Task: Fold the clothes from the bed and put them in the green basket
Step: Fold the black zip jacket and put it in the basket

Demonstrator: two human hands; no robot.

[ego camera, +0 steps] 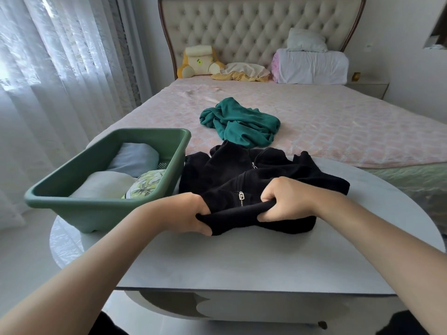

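Black zip jacket (254,175) crumpled on table (242,257), hem bunched in left hand (193,213), right hand (287,199)

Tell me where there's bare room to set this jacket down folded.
Bare table lies between the black jacket and the near edge. The bed is bare right of the teal garment. Crowded: the table's far left, where the green basket, holding folded pieces, sits beside the jacket.

The jacket (242,172) right of the basket (101,209) is black, with silver zip pulls (241,196). The basket is green; inside it are a pale blue cloth (135,158), a cream cloth (104,187) and a leaf-print cloth (145,182) in yellow-green. The tabletop (242,262) under the basket is white. Beyond the basket, the garment (239,122) is teal, the bedspread (338,122) pink with a quilted diamond pattern, and the headboard (242,27) beige.
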